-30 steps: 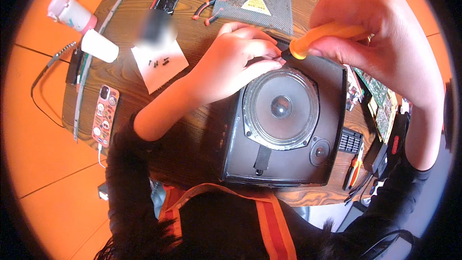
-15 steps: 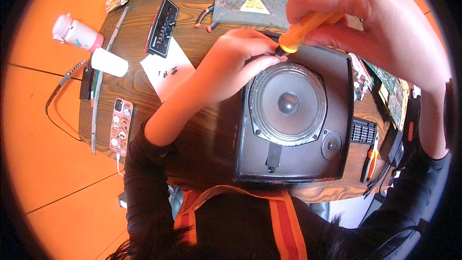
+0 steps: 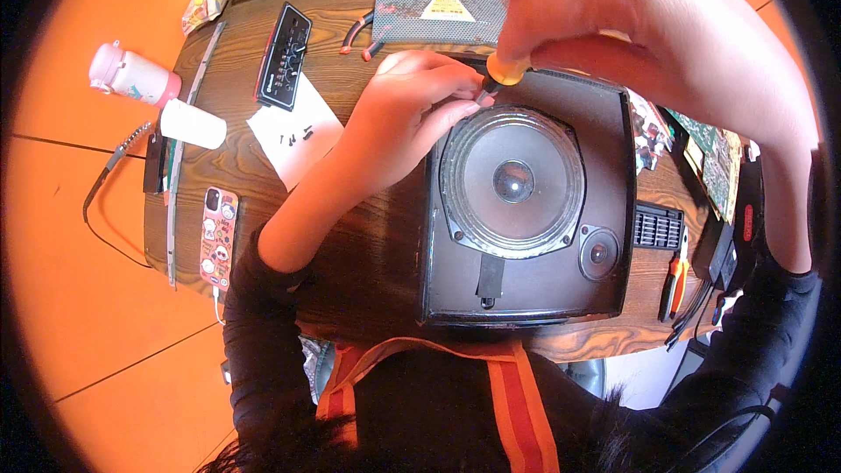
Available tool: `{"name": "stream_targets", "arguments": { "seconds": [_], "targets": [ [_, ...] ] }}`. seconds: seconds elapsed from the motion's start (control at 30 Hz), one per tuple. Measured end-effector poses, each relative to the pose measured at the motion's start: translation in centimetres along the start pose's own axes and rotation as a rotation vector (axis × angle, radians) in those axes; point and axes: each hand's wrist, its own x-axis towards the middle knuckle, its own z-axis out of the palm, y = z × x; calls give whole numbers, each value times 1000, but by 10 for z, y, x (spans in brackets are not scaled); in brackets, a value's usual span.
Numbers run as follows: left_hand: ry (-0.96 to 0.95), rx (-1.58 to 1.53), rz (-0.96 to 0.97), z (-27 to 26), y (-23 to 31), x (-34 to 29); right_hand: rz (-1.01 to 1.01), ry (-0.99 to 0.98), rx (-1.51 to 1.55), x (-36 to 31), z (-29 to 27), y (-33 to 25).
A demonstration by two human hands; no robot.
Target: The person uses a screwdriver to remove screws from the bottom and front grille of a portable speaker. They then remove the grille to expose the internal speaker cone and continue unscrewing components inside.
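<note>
My right hand (image 3: 583,13) grips a screwdriver (image 3: 505,69) with a yellow handle from above, its shaft pointing down and left. At its tip, the thumb and forefinger of my left hand (image 3: 407,114) are pinched together; what lies between them is hidden. Both hands work at the far left corner of a black speaker box (image 3: 451,289) lying face up. Its large round speaker cone (image 3: 547,188) is just beside my fingertips. A smaller tweeter (image 3: 598,254) sits at the near right of the panel.
Left of the box, white paper (image 3: 307,162) carries several small black screws (image 3: 293,137), beside a black control panel (image 3: 285,57). A phone (image 3: 217,236), a bottle (image 3: 131,76) and a white cylinder (image 3: 194,125) stand left. Pliers (image 3: 673,287), a bit case (image 3: 657,226) and circuit boards (image 3: 705,158) lie right.
The screwdriver has turned in my right hand, which has shifted slightly left and now covers more of the handle. My whole view has moved a little; the left hand keeps its pinch.
</note>
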Motion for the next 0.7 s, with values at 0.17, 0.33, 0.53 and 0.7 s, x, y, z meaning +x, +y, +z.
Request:
{"name": "stream_targets", "arguments": {
  "seconds": [0.17,0.33,0.53,0.7],
  "targets": [
    [49,1,-12,0,-2,-1,-12,-30,4,0,-1,-4],
    [44,-63,-16,0,-4,-2,-36,-141,37,1,-12,1],
    [21,45,21,-4,-4,-1,-76,-407,157,13,-34,1],
    [37,106,20,-3,-4,-1,171,75,27,6,10,-10]
  ]
}}
